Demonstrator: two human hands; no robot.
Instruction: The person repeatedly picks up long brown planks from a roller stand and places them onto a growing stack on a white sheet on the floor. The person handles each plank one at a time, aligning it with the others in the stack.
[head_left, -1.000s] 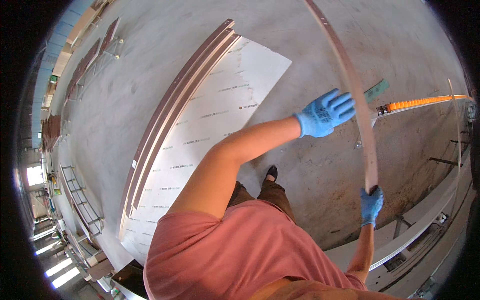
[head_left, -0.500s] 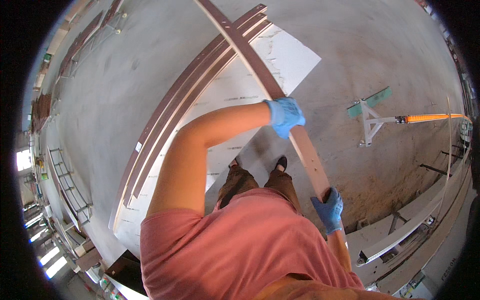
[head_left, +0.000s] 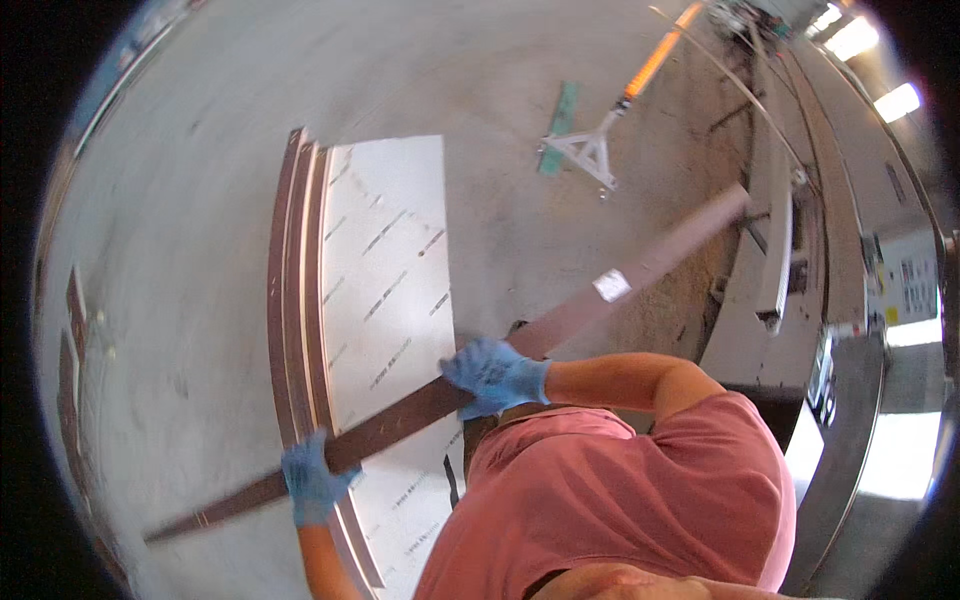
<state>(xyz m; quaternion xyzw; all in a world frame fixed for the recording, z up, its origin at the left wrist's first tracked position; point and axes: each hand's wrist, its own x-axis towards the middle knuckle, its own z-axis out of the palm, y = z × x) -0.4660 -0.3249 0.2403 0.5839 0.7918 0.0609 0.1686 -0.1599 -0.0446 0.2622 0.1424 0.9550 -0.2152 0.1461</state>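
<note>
Long, thin, dark-brown strip of wood moulding [head_left: 560, 325] carried slantwise above the concrete floor [head_left: 180, 200], one end low at the left, the other up near the grey ledge [head_left: 770, 250] on the right. Left hand [head_left: 312, 483] in a blue glove closed round the strip near its lower end; right hand [head_left: 495, 375], gloved likewise, clamped on its middle.

Likely trouble: the far, blurred end swinging into the ledge or the orange-handled floor scraper [head_left: 600, 130] lying just beyond, since that end reaches well past either grip. Also possible: whip or snap in so slender a piece, or the low end catching the floor.

Directly beneath: a white printed sheet [head_left: 390, 260] flat on the floor, with a stack of similar brown strips [head_left: 290, 300] along its left edge. More strips [head_left: 75, 330] far left.
</note>
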